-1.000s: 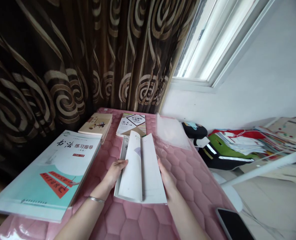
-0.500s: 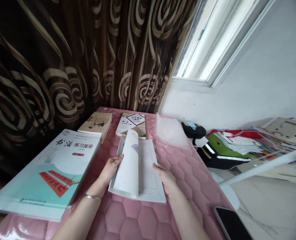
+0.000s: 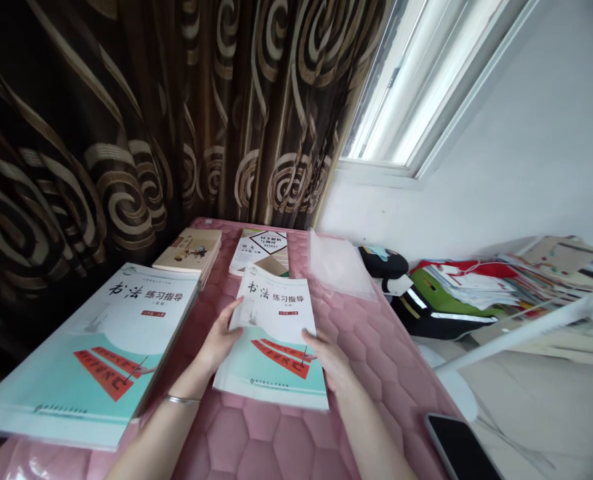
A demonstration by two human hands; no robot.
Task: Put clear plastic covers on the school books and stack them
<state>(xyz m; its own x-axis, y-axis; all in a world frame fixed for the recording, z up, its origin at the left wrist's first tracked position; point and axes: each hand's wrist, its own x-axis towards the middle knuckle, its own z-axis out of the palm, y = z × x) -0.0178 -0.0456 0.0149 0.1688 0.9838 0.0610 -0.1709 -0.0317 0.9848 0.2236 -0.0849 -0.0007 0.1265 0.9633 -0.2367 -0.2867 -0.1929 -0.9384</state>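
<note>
A closed calligraphy workbook [image 3: 276,360] with a white and teal cover and red banners lies in front of me on the pink padded tabletop [image 3: 271,437]. My left hand [image 3: 221,337] grips its left edge, thumb on the cover. On the opposite edge my right hand [image 3: 329,353] holds it, thumb over the cover and the other fingers partly hidden. A stack of larger-looking books with the same cover [image 3: 101,340] lies left of my left hand. Just beyond the held workbook is a white book with a black diamond design [image 3: 261,250].
Tan books [image 3: 189,250] are stacked at the back left, beside the patterned curtain [image 3: 246,113]. A clear plastic sleeve [image 3: 341,263] lies at the back right. A phone [image 3: 461,447] sits at the right edge. Beyond it are a white pole [image 3: 526,333], a green-black bag [image 3: 436,300] and piled papers.
The workbook was open with a page lifted between my hands; now it is closed, front cover up. Both hands still hold its sides. The view has shifted slightly.
</note>
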